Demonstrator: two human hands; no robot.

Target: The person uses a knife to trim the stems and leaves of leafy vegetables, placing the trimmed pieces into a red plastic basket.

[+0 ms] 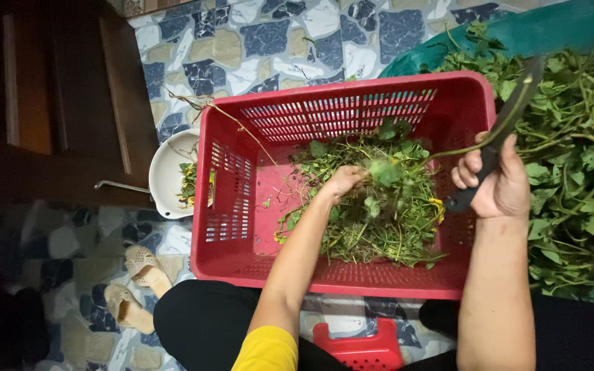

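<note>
Leafy green stems point(372, 206) with a few yellow bits lie tangled in the red crate point(242, 199). The left hand point(344, 182) reaches down into them, fingers seemingly closed on a stem. The right hand point(493, 182) is raised over the crate's right edge, gripping a dark knife point(510, 120), blade pointing up.

The red crate point(242, 199) is leaving me bare floor along its left half, so my left hand point(344, 182) is finding room there. Trimmed greens point(379, 220) are crowding its right half. The heaped stems point(579, 158) are hemming in my right hand point(496, 182) on the right. A white bowl point(170, 172) is sitting just beside the crate's left wall.
</note>
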